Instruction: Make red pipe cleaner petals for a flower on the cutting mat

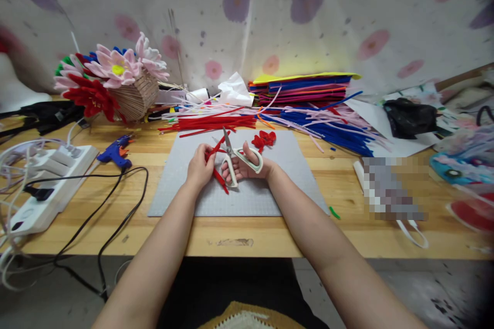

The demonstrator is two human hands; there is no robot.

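Observation:
My left hand (pixel 199 166) is closed on red pipe cleaners (pixel 221 181), whose ends stick out above and below the fingers. My right hand (pixel 249 165) grips a pair of scissors (pixel 230 154) with pale handles, thumb through one loop and fingers through the other. The scissor blades are spread and point away from me, close to the upper part of the red pipe cleaners. Whether the blades touch them I cannot tell. Both hands are above a grey cutting mat (pixel 170 190). Beyond my right hand, a small shaped red piece (pixel 264 140) lies on the mat.
Behind the mat lie red pipe cleaners (pixel 216 122), blue ones (pixel 347 133) and a stacked pile (pixel 304 90). To the left are a blue glue gun (pixel 116 152), a power strip (pixel 50 190) with cables and a basket (pixel 135 95) of fuzzy flowers. A blurred-out object (pixel 393 187) lies right.

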